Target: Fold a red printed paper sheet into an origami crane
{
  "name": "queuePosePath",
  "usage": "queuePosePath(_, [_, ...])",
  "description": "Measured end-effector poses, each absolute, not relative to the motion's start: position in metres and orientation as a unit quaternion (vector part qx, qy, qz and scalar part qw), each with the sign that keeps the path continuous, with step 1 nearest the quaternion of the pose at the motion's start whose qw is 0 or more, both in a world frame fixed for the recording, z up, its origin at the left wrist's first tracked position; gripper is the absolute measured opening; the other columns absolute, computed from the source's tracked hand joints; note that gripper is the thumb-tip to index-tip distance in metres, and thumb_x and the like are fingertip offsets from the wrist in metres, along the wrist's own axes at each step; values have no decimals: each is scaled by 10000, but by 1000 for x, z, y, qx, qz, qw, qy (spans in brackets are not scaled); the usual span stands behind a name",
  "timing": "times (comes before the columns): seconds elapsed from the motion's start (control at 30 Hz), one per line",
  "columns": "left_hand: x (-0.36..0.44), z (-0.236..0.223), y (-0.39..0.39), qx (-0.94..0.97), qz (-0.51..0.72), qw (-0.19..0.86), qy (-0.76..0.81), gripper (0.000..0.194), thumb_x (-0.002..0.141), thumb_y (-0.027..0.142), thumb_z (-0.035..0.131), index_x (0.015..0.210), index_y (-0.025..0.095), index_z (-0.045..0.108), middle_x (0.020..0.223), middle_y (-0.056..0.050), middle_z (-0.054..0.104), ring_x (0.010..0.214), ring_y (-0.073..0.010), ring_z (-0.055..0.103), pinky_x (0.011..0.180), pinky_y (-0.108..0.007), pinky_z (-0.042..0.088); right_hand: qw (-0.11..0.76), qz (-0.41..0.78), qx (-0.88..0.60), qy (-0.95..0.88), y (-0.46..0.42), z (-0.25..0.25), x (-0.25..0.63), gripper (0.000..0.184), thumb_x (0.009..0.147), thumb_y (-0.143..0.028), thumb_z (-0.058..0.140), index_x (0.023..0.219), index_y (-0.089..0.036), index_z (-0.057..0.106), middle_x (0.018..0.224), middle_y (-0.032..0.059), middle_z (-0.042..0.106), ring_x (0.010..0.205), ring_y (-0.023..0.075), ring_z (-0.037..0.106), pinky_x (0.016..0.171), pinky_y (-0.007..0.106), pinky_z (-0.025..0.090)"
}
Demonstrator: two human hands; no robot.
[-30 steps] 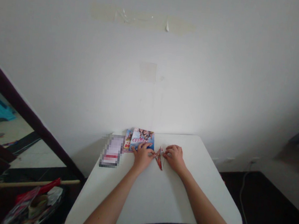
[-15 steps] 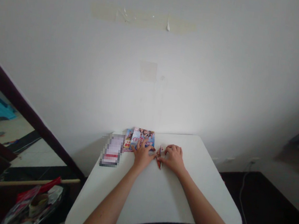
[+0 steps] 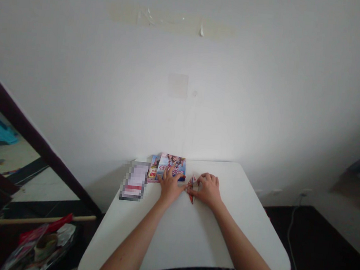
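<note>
A small piece of folded printed paper [image 3: 192, 195], narrow and pointed at both ends, lies on the white table [image 3: 189, 237] between my hands. The thumb and fingers of my right hand [image 3: 209, 190] are closed on its right side. My left hand [image 3: 170, 187] has its fingers spread, some of them over the lower edge of a colourful printed leaflet [image 3: 177, 162]. Its thumb reaches across to the left side of the folded paper. Another leaflet [image 3: 152, 172] shows from beneath the first. The fingers hide part of the fold.
A pixelated phone-like object [image 3: 134, 181] lies at the table's left edge. Behind the table rises a white wall [image 3: 250, 95]. On the floor at left are a wooden stick [image 3: 83, 218] and a bag of odds and ends [image 3: 45, 247]. A cable [image 3: 291, 230] runs down at right.
The hands and folded paper stay almost where they were, with only slight finger movement. The whole view has shifted very slightly.
</note>
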State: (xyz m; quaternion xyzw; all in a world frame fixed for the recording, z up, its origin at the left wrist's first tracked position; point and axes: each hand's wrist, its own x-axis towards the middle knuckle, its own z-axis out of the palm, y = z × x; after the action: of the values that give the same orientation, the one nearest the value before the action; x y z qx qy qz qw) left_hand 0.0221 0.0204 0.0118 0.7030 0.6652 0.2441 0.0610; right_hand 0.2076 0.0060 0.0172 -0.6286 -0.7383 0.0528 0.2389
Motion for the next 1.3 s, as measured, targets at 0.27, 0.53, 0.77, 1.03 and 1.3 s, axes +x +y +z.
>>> queuePosePath(0.27, [22, 14, 20, 699, 230, 65, 674, 418, 738, 495, 766, 1118, 330, 715, 1576, -94, 360, 1490, -383, 220, 1161, -716, 126, 216, 84, -578, -783, 6, 16, 222, 557, 599, -619, 811, 1000, -266, 650, 1258, 90, 576, 1235, 329, 480, 1132, 597, 223])
queuePosePath(0.53, [21, 10, 20, 701, 240, 64, 668, 391, 750, 501, 754, 1099, 327, 717, 1579, -83, 361, 1496, -388, 209, 1156, -717, 139, 208, 98, -562, -794, 5, 13, 228, 677, 526, -608, 857, 1054, -256, 620, 1296, 89, 556, 1303, 325, 443, 1160, 619, 195])
queuePosePath(0.77, [21, 10, 20, 702, 234, 63, 670, 416, 742, 514, 760, 1112, 328, 716, 1565, -90, 374, 1487, -376, 229, 1161, -716, 133, 215, 95, -556, -797, 3, 11, 230, 692, 520, -609, 860, 1067, -260, 620, 1299, 77, 558, 1298, 310, 457, 1165, 632, 184])
queuePosePath(1.03, [21, 13, 17, 704, 244, 43, 665, 385, 729, 499, 780, 1075, 335, 735, 1522, -82, 445, 1466, -371, 285, 1167, -717, 136, 282, 102, -570, -765, 17, -3, 230, 181, 873, -436, 659, 944, -280, 715, 1148, 49, 651, 1167, 238, 542, 1103, 507, 299])
queuePosePath(1.3, [22, 16, 16, 717, 270, 89, 636, 165, 797, 379, 748, 954, 356, 796, 1508, -31, 485, 1457, -360, 306, 1176, -711, 141, 324, 101, -580, -741, 23, -9, 229, 108, 873, -324, 652, 885, -284, 751, 1087, 36, 687, 1128, 231, 545, 1047, 423, 344])
